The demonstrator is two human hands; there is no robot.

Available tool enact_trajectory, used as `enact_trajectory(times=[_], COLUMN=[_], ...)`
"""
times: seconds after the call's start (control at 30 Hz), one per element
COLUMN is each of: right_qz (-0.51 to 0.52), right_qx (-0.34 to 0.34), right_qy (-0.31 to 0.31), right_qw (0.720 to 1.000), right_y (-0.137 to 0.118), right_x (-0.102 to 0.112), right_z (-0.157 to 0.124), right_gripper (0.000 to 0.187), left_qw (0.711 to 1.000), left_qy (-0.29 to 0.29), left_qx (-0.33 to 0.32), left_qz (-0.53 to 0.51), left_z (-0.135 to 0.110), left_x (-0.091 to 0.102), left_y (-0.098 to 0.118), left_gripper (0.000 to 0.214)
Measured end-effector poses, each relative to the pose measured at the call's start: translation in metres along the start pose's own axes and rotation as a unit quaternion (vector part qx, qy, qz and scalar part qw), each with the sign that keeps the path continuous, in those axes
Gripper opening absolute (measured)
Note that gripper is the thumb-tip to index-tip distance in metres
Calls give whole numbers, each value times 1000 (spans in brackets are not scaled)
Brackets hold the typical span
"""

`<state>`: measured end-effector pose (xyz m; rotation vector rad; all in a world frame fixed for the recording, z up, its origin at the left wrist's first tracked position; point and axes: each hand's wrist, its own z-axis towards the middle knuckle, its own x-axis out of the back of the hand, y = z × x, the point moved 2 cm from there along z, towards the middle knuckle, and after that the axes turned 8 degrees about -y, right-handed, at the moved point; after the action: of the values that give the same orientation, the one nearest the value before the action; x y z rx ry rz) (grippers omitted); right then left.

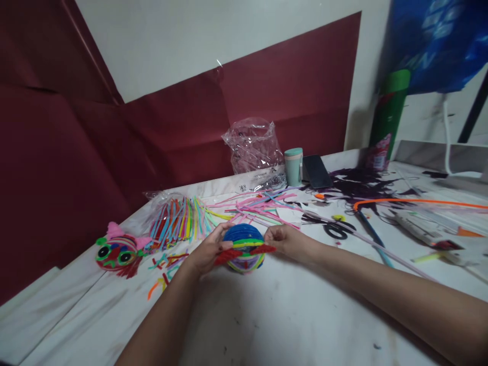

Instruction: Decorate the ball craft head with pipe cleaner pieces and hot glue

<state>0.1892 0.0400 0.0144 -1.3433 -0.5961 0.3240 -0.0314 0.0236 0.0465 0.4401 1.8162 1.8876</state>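
Observation:
A round craft ball [244, 235] wrapped in pipe cleaners is held just above the table at the centre. Its top is blue, with green and yellow bands and a multicoloured lower part. My left hand [209, 250] grips it from the left, fingers on its side and a red fuzzy piece [224, 256] beside the palm. On the opposite side, my right hand [282, 241] is closed in a pinch at the end of another red fuzzy piece [266, 249] that lies against the ball. The fingertips partly hide that end.
Left stands a finished-looking pipe-cleaner face [119, 251] with pink ears. Behind the hands lie a bundle of pipe cleaners [179, 221], loose pink ones [251, 207] and clippings [170, 263]. Black-handled scissors [335, 230], a phone [317, 172], a mint cup [293, 168] and a glue gun [423, 231] are rightward.

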Motion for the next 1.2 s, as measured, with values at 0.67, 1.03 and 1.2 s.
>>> enact_trajectory(times=[0.67,1.03,1.2], right_qz=[-304,-123,-45], right_qx=[112,42,23], right_qy=[-7,8,-5], right_qw=[946,992,999], right_y=[-79,-53,-51], right_x=[-10,0,3], right_z=[-28,-16,-12], right_gripper=[8,20,26], left_qw=[995,928,867], left_qy=[32,280,308], left_qx=[-3,-110,-190], left_qz=[98,220,341], left_z=[-2,0,-7], left_x=[-22,-22,-30], left_y=[9,16,26], left_gripper=[51,32,16])
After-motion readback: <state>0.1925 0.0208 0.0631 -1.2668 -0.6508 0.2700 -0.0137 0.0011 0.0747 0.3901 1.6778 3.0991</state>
